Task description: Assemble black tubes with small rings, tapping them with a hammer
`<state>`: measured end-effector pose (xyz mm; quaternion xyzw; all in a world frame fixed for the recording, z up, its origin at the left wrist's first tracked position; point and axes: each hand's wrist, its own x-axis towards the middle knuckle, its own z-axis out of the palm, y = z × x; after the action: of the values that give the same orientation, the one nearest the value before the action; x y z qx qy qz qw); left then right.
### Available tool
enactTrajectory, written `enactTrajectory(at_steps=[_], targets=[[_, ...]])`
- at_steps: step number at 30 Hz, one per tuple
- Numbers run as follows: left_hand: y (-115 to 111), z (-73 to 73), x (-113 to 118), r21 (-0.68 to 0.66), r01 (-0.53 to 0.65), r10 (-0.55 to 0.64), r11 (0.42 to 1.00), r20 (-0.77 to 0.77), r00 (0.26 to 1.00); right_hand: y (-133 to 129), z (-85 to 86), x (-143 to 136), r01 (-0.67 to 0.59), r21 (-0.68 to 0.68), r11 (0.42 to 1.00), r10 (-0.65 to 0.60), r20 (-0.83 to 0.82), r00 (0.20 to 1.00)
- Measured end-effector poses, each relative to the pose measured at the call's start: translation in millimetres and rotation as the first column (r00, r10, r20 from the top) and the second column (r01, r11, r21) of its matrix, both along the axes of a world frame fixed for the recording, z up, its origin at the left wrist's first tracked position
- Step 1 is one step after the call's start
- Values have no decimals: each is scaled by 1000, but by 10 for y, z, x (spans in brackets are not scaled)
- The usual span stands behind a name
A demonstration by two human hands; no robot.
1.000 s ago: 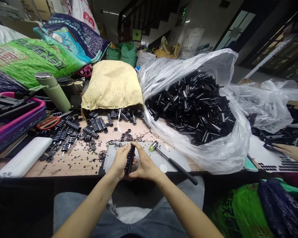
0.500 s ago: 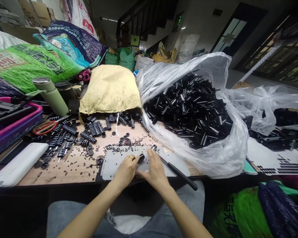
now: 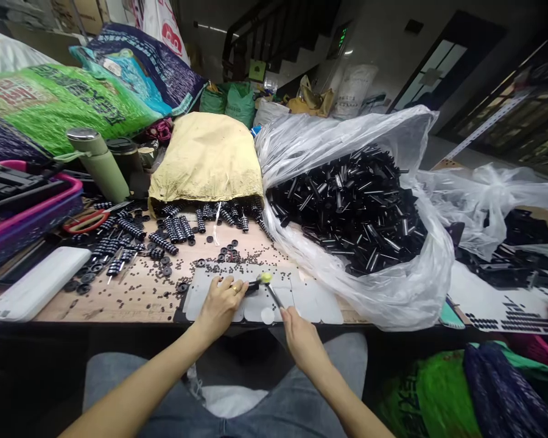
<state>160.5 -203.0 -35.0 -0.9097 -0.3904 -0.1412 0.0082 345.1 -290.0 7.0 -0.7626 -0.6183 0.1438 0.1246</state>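
The left hand is gripping a black piece, knuckles facing up.
At lower middle, the right hand is gripping a slanting hammer, fingers closed.

1. At the near edge of the tabletop lies a mat.
2. Over it is a hammer, right of the left hand.
3. Behind is a sack; at its right, a bag with parts inside.
4. At the left are a basket and a bottle.
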Motion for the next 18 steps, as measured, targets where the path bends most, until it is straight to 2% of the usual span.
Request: enactTrajectory(at_steps=[2, 5, 7, 10, 12, 14, 16, 18], targets=[[-50, -36, 75, -2, -27, 27, 1000, 4, 1000, 2, 70, -52, -13, -16, 1000, 13, 20, 1000], [-154, -122, 196, -11, -29, 30, 1000, 41, 999, 12, 237, -191, -27, 121, 992, 39, -96, 995], [-220, -190, 243, -27, -6, 7, 1000, 52, 999, 19, 286, -348, -72, 173, 982, 98, -149, 984], [-250, -284, 252, -27, 17, -15, 999, 58, 998, 42, 198, -570, -216, 49, 975, 218, -39, 975], [-201, -310, 245, -13, 29, -28, 999, 80, 996, 70, 114, -624, -269, -51, 962, 270, 26, 962], [-125, -277, 249, -34, 30, -25, 999, 125, 992, 109, 78, -571, -247, -47, 968, 248, 15, 969], [-87, -187, 268, -108, -9, 28, 994, 173, 984, 161, 89, -423, -169, 18, 985, 169, -9, 986], [-142, -77, 291, -204, -45, 92, 978, 227, 970, 224, 99, -214, -77, 66, 995, 75, 27, 997]])
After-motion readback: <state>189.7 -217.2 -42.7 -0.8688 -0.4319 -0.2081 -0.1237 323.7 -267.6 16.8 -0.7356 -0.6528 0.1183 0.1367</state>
